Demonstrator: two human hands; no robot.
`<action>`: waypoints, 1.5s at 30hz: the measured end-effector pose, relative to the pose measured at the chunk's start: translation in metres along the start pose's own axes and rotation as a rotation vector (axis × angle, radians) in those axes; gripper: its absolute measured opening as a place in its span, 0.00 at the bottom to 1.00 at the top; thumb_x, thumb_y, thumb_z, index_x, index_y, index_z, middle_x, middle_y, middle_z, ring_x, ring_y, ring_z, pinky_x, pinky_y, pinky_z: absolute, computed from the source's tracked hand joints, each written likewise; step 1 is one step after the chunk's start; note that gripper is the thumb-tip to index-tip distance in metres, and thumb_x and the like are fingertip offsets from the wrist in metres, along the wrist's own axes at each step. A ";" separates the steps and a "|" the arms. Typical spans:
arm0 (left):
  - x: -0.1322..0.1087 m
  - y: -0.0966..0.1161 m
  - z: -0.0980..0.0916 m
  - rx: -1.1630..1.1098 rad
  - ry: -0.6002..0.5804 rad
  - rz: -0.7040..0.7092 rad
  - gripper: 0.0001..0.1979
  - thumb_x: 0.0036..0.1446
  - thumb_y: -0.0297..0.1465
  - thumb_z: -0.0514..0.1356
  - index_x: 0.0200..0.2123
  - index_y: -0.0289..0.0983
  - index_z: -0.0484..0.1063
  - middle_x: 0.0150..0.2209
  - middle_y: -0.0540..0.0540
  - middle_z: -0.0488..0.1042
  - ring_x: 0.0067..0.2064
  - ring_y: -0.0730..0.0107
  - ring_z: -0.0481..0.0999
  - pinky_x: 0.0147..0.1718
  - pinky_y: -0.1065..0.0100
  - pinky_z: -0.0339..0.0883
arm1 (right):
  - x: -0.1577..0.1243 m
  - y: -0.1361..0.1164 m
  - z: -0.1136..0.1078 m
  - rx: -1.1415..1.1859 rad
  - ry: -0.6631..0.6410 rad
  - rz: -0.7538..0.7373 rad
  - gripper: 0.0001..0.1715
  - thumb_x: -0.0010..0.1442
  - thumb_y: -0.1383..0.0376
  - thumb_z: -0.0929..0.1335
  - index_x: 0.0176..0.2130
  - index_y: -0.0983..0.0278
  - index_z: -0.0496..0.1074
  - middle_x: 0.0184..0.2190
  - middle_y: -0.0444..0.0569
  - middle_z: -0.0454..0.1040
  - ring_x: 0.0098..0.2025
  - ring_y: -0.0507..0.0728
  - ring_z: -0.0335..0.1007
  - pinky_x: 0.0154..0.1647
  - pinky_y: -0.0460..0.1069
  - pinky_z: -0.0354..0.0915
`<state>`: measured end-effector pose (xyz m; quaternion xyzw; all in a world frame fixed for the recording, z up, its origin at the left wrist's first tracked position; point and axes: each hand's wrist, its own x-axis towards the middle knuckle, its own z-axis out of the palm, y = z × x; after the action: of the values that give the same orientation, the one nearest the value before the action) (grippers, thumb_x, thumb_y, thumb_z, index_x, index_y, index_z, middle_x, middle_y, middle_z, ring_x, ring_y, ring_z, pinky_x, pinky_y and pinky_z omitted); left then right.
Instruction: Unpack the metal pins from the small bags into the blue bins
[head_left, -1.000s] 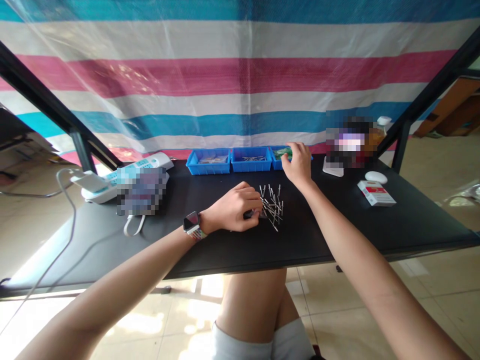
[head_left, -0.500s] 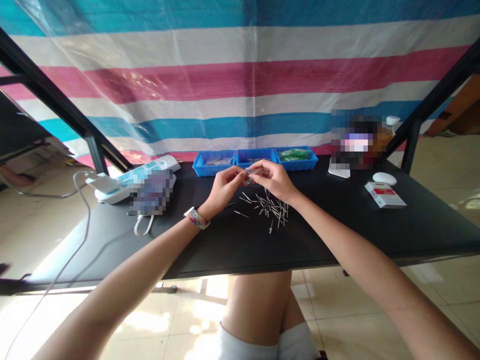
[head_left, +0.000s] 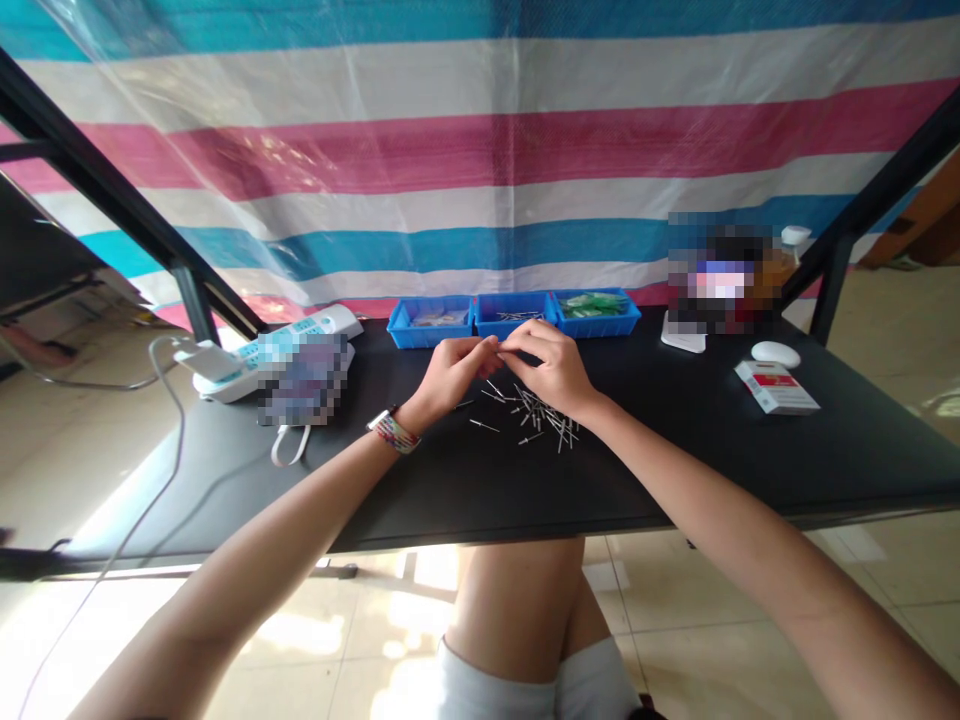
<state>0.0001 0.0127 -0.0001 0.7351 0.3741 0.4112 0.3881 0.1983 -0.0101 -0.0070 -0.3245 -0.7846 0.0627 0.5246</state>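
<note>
My left hand point(head_left: 450, 372) and my right hand point(head_left: 549, 368) meet above the black table point(head_left: 675, 470), fingertips pinched together on a small part I cannot make out. Just below them lies a loose pile of small metal rivets point(head_left: 536, 412), with a few strays to its left. Behind the hands stand three blue trays in a row: the left tray point(head_left: 431, 323), the middle tray point(head_left: 516, 314) holding metal pieces, and the right tray point(head_left: 597, 311) holding green items. A watch with a patterned strap sits on my left wrist.
A white power strip point(head_left: 270, 345) with a plug and cable lies at the back left, beside a blurred object. At the right are a white mouse point(head_left: 775, 353), a red-and-white box point(head_left: 775, 387) and a blurred item. A striped tarp hangs behind.
My right hand came back from the right blue tray and my left hand lifted off the rivet pile; both now meet in a pinch above the table. Some rivets were scattered leftwards.
</note>
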 end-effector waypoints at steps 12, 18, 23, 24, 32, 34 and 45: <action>0.002 0.003 -0.003 -0.143 0.059 0.073 0.23 0.63 0.52 0.67 0.34 0.35 0.80 0.30 0.45 0.80 0.33 0.66 0.76 0.35 0.67 0.69 | 0.002 0.004 0.003 0.651 -0.005 0.470 0.29 0.61 0.60 0.72 0.60 0.57 0.70 0.50 0.50 0.80 0.36 0.56 0.79 0.37 0.53 0.80; -0.002 0.000 -0.001 0.145 0.146 0.130 0.30 0.65 0.54 0.65 0.21 0.36 0.71 0.21 0.50 0.70 0.25 0.73 0.64 0.26 0.68 0.56 | 0.006 0.003 0.003 0.666 0.031 0.551 0.20 0.57 0.50 0.79 0.38 0.61 0.76 0.32 0.44 0.78 0.29 0.54 0.77 0.31 0.50 0.78; 0.002 0.002 -0.001 -0.072 -0.007 -0.052 0.35 0.68 0.58 0.56 0.22 0.35 0.76 0.22 0.44 0.75 0.26 0.69 0.72 0.28 0.67 0.64 | 0.008 0.002 -0.001 0.486 0.111 0.400 0.11 0.61 0.56 0.77 0.36 0.60 0.79 0.32 0.46 0.81 0.35 0.57 0.80 0.40 0.53 0.79; 0.003 0.003 -0.001 -0.155 -0.031 -0.087 0.34 0.67 0.58 0.57 0.25 0.35 0.78 0.24 0.42 0.77 0.27 0.68 0.74 0.29 0.67 0.66 | 0.008 0.001 -0.002 0.431 0.091 0.340 0.08 0.62 0.58 0.76 0.36 0.60 0.80 0.35 0.47 0.82 0.37 0.57 0.81 0.43 0.54 0.78; 0.012 -0.004 -0.013 -0.354 0.054 -0.161 0.21 0.55 0.49 0.71 0.33 0.35 0.79 0.32 0.45 0.78 0.30 0.69 0.76 0.28 0.69 0.67 | 0.006 -0.007 -0.005 0.227 -0.064 0.140 0.11 0.64 0.67 0.71 0.43 0.58 0.85 0.49 0.49 0.87 0.55 0.62 0.82 0.64 0.60 0.72; 0.015 -0.008 -0.020 -0.306 0.159 -0.139 0.21 0.57 0.49 0.70 0.37 0.35 0.81 0.34 0.45 0.79 0.30 0.70 0.76 0.27 0.70 0.66 | 0.006 -0.009 -0.007 0.249 -0.020 0.204 0.11 0.65 0.65 0.70 0.44 0.58 0.84 0.49 0.49 0.87 0.55 0.62 0.83 0.63 0.60 0.73; 0.032 -0.026 -0.052 -0.334 0.486 -0.183 0.17 0.63 0.42 0.68 0.45 0.35 0.74 0.40 0.44 0.81 0.33 0.72 0.80 0.32 0.69 0.74 | 0.007 -0.008 -0.010 0.208 -0.003 0.275 0.10 0.65 0.65 0.69 0.38 0.61 0.83 0.40 0.50 0.86 0.43 0.62 0.83 0.47 0.57 0.78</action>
<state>-0.0403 0.0649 0.0054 0.5044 0.4480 0.5941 0.4380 0.2022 -0.0148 0.0064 -0.3729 -0.7228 0.2152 0.5406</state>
